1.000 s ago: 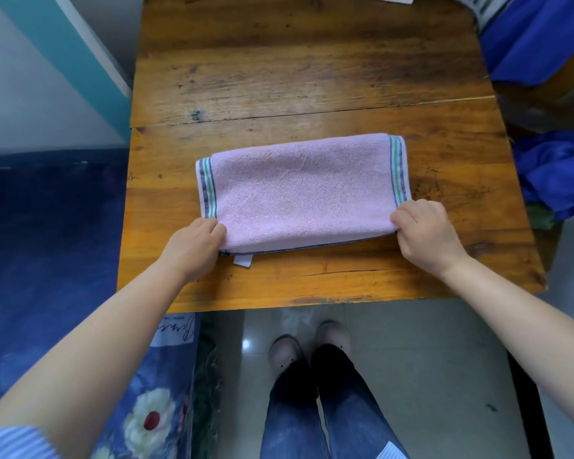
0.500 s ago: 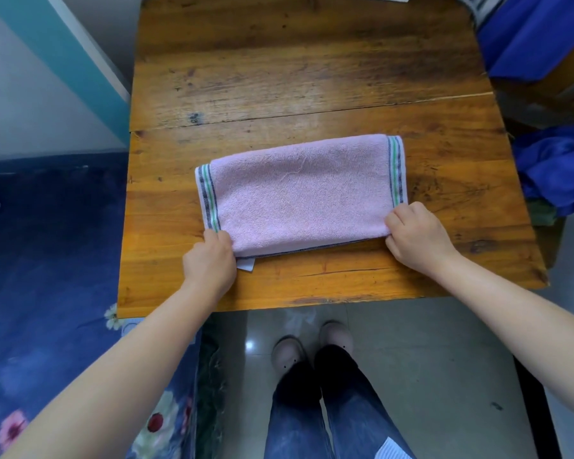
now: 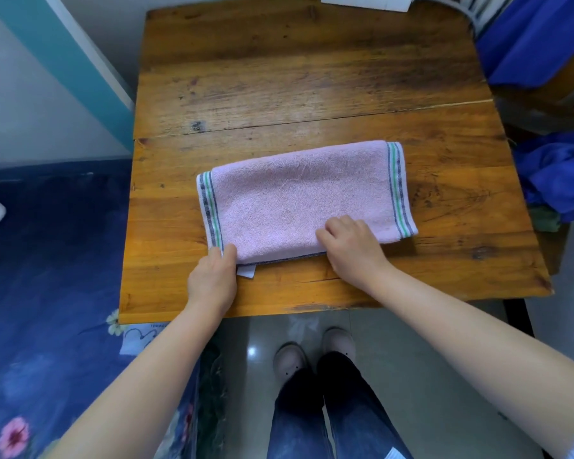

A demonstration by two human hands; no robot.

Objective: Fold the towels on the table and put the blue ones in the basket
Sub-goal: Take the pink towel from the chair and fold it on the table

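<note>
left grip (image 3: 212, 276) pinching pink towel (image 3: 299, 197) near-left corner, right grip (image 3: 350, 248) on near edge

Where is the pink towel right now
In the head view, the pink towel lies folded on the near half of the wooden table, with the left hand at its near left corner and the right hand on its near edge.

right hand (image 3: 352, 250) moved inward along pink towel (image 3: 299, 197) edge; left hand (image 3: 212, 279) shifted slightly

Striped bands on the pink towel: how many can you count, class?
2: one striped band at the pink towel's left end, one at its right end. Folded-under layers may hide more.
</note>
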